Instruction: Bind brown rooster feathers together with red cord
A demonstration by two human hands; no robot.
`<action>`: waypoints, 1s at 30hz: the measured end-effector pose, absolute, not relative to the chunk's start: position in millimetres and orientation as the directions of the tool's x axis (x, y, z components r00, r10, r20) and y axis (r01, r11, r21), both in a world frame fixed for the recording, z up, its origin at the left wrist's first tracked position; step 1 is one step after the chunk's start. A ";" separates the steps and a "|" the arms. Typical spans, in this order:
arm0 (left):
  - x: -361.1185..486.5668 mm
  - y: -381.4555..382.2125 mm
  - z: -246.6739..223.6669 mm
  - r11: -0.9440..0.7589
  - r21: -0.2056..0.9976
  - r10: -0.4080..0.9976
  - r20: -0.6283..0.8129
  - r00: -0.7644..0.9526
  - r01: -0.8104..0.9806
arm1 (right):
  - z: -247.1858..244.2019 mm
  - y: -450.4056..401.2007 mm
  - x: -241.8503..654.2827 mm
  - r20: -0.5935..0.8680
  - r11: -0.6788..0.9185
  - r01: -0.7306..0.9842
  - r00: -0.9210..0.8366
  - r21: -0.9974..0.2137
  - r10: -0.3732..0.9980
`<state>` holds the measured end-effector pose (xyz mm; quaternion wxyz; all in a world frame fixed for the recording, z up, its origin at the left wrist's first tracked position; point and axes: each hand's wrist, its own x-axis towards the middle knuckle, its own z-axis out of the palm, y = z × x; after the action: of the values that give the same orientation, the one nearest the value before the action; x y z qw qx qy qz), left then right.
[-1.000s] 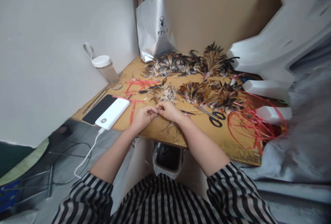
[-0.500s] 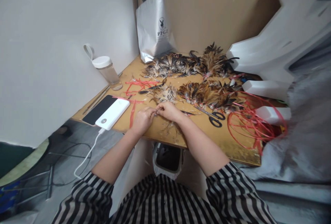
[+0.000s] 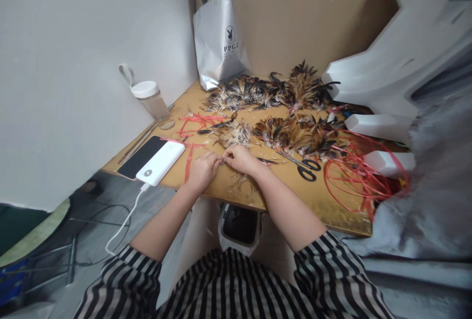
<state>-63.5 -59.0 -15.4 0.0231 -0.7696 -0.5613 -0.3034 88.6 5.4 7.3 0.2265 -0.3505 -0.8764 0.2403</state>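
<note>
My left hand (image 3: 202, 170) and right hand (image 3: 240, 158) meet above the near part of the desk (image 3: 295, 196), the fingertips of both pinched on a small piece (image 3: 221, 162), too tiny to identify. Just beyond lies a front row of brown feathers (image 3: 295, 133), with a back row (image 3: 254, 92) behind; black-handled scissors (image 3: 309, 170) rest to the right, red strips (image 3: 199, 121) beyond my left hand

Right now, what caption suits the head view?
Bare left hand and right hand meet over a flat yellow table near brown feather bunches and black-handled metal scissors.
</note>
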 end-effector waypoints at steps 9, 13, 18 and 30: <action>-77.9 -62.8 -12.1 -0.413 0.328 0.853 0.467 0.234 0.850 | 13.3 -0.6 95.0 0.270 0.679 0.582 -0.636 -0.448 0.723; -79.2 -63.6 -4.2 -0.396 0.367 0.872 0.436 0.221 0.841 | 12.9 1.0 95.5 0.226 0.676 0.602 -0.653 -0.424 0.723; -78.9 -64.2 -0.2 -0.412 0.324 0.878 0.391 0.276 0.852 | 14.4 -0.2 95.3 0.197 0.681 0.606 -0.670 -0.411 0.716; -63.2 -68.1 -0.4 -0.349 0.335 0.901 0.378 0.214 0.875 | 7.5 7.2 95.3 0.235 0.635 0.510 -0.642 -0.580 0.730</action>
<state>-63.2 -68.1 -0.4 -0.0244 -0.7787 -0.5701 -0.2608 95.3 7.2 7.5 0.2306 -0.3545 -0.8744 0.2379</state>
